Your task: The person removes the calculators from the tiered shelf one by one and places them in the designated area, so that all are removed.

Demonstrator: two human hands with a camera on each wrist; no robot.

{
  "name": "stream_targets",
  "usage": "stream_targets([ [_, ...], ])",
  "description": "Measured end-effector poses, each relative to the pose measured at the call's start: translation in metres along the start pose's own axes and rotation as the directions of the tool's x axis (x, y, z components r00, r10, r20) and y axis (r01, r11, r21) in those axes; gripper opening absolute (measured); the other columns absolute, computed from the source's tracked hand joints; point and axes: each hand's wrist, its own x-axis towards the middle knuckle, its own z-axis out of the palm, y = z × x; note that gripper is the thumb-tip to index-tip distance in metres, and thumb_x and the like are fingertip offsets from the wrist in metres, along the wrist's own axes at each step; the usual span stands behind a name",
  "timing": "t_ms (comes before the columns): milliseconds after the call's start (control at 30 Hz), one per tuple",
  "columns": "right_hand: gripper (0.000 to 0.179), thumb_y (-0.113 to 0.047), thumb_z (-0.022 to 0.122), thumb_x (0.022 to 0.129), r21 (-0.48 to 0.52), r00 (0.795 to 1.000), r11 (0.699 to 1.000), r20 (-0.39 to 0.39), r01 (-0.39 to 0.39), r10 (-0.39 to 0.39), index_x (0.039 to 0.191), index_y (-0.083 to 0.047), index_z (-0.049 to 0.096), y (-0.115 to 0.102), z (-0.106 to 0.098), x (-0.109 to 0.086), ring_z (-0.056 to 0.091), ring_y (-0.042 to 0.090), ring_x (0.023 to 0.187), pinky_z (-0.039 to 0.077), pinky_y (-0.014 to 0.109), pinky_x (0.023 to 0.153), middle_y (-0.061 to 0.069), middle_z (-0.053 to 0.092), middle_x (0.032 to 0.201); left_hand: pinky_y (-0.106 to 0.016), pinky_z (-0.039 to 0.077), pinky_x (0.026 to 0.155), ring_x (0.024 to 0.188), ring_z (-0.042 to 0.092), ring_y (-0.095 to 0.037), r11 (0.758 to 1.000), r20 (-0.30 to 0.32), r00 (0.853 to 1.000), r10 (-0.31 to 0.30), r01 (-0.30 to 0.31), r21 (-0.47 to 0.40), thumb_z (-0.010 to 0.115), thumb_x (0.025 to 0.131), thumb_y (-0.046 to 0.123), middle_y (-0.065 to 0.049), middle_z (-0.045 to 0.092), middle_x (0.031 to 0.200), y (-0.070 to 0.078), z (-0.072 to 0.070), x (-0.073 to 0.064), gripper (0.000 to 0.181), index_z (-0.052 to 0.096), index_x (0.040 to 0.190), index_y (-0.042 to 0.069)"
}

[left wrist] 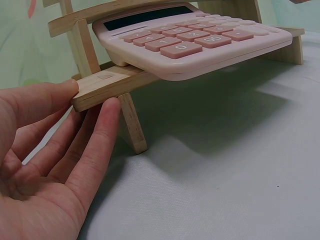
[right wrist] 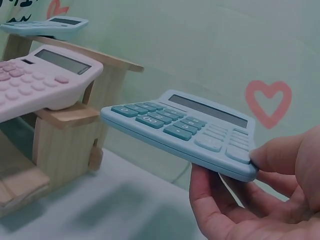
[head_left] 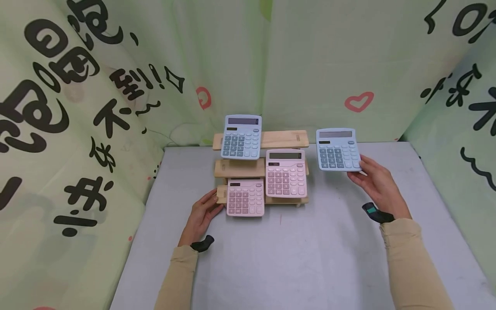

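Observation:
My right hand [head_left: 377, 184] holds a blue calculator [head_left: 338, 148] by its lower right corner, thumb on top and fingers beneath, above the table. In the right wrist view that calculator [right wrist: 182, 130] is apart from the stand. My left hand [head_left: 201, 217] pinches the left end of the lowest step of a tiered wooden stand [head_left: 284, 140], its thumb at the step's end [left wrist: 100, 82] and fingers below. On the stand sit a second blue calculator [head_left: 242, 137] on the top step, a pink calculator [head_left: 286, 173] on the middle right and another pink calculator [head_left: 246, 197] on the lowest step.
A white-covered table [head_left: 310, 258] carries the stand near its back edge. Pale green curtains [head_left: 310, 64] with black writing and red hearts stand behind and on both sides. Each wrist wears a black band [head_left: 377, 213].

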Motion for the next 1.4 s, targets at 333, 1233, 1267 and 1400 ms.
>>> stream_targets([
  [333, 0.074, -0.027, 0.058, 0.107, -0.067, 0.997, 0.996, -0.057, -0.054, 0.050, 0.169, -0.024, 0.017, 0.012, -0.019, 0.009, 0.062, 0.009, 0.117, 0.062, 0.023, 0.096, -0.010, 0.052, 0.138, -0.029, 0.060, 0.104, 0.131, 0.061, -0.020, 1.000, 0.011, 1.000, 0.012, -0.013, 0.012, 0.062, 0.105, 0.009, -0.014, 0.047, 0.159, -0.001, -0.001, 0.001, 0.052, 0.049, 0.155, 0.011],
  [1233, 0.072, -0.029, 0.057, 0.108, -0.087, 0.962, 0.977, -0.211, -0.194, 0.172, 0.168, -0.026, 0.018, 0.036, -0.028, 0.034, 0.063, 0.002, 0.106, 0.036, 0.031, 0.122, -0.001, 0.025, 0.171, -0.028, 0.060, 0.103, 0.124, 0.066, -0.016, 1.000, -0.013, 1.000, 0.002, -0.002, 0.022, 0.062, 0.105, 0.009, -0.012, 0.050, 0.157, 0.000, 0.000, 0.000, 0.051, 0.050, 0.155, 0.013],
  [1267, 0.072, -0.028, 0.056, 0.108, -0.086, 0.962, 0.977, -0.208, -0.197, 0.176, 0.168, -0.026, 0.017, 0.036, -0.029, 0.035, 0.062, 0.002, 0.108, 0.036, 0.031, 0.122, -0.001, 0.022, 0.173, -0.028, 0.060, 0.103, 0.124, 0.066, -0.016, 1.000, -0.010, 1.000, 0.003, -0.003, 0.020, 0.062, 0.105, 0.009, -0.013, 0.050, 0.157, 0.000, 0.000, 0.001, 0.052, 0.050, 0.155, 0.012],
  [1400, 0.071, -0.026, 0.053, 0.110, -0.095, 0.962, 0.974, -0.200, -0.208, 0.186, 0.168, -0.026, 0.014, 0.037, -0.031, 0.036, 0.057, 0.004, 0.118, 0.034, 0.031, 0.124, -0.001, 0.015, 0.176, -0.029, 0.060, 0.104, 0.125, 0.066, -0.017, 1.000, -0.003, 1.000, 0.002, -0.002, 0.013, 0.062, 0.104, 0.009, -0.012, 0.050, 0.157, 0.000, -0.001, 0.001, 0.051, 0.051, 0.154, 0.012],
])
